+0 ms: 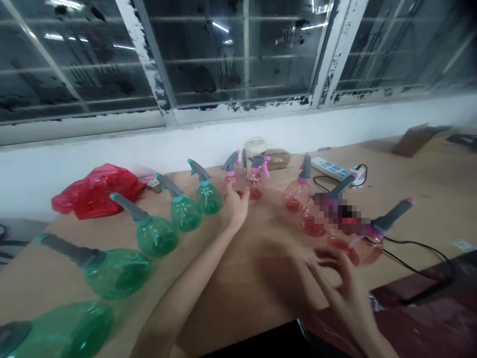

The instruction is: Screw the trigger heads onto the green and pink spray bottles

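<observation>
My left hand reaches toward the back of the table, its thumb and fingers apart. Its fingertips overlap a pink spray bottle with a grey head; whether they touch it I cannot tell. Just right of the thumb stands another pink spray bottle. My right hand, blurred, is lower right with curved fingers spread apart and nothing visible between them. Closest to it are the pink bottles on the right, one of them a tilted-looking spray bottle. A green spray bottle is left of my left hand.
Several green spray bottles line the left side. A red plastic bag lies at the back left. Behind are a white container, a power strip with black cables and a cardboard box. A dark object is at the front edge.
</observation>
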The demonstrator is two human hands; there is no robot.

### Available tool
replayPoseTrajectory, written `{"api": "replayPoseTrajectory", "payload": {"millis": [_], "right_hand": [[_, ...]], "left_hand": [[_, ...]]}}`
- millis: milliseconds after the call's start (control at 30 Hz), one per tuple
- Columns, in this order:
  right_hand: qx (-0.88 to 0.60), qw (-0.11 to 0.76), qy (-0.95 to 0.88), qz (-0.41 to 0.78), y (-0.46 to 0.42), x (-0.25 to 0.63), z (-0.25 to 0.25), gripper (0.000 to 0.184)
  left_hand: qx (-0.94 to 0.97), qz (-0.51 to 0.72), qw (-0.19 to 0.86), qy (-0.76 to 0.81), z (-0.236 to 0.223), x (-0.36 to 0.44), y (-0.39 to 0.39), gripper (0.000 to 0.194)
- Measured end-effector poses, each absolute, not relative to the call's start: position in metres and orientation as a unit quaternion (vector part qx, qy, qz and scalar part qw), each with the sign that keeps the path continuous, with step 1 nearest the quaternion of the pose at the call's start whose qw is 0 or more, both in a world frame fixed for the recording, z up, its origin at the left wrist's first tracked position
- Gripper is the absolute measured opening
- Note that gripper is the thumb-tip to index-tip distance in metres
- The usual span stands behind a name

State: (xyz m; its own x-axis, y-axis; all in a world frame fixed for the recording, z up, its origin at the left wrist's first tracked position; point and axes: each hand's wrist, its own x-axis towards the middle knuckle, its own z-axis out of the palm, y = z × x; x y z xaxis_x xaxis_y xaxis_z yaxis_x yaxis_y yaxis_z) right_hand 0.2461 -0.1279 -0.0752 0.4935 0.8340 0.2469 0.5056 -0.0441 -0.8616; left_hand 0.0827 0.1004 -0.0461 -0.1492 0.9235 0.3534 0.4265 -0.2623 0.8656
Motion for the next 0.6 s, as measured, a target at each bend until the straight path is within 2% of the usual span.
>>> {"api": "replayPoseTrajectory", "payload": {"millis": [100,233,400,500,600], "right_hand": [[-0.636,0.528,-0.521,0.211,-0.053,0.221,-0.057,0.047],[-0.627,0.55,-0.52,0.187,0.039,0.206,-0.052,0.071],[-0.652,0.568,-0.466,0.186,0.101,0.194,-0.05,0.092],[-0.647,0.582,-0.458,0.181,0.124,0.192,-0.051,0.094],[-0.622,0.587,-0.486,0.179,0.146,0.195,-0.055,0.085]], "left_hand": [[0.587,0.534,0.24,0.559,-0.042,0.077,0.104,0.049],[0.577,0.536,0.246,0.564,-0.04,0.072,0.112,0.049],[0.582,0.514,0.258,0.574,-0.038,0.071,0.125,0.048],[0.589,0.49,0.27,0.583,-0.035,0.072,0.131,0.046],[0.595,0.466,0.28,0.592,-0.032,0.073,0.136,0.045]]}}
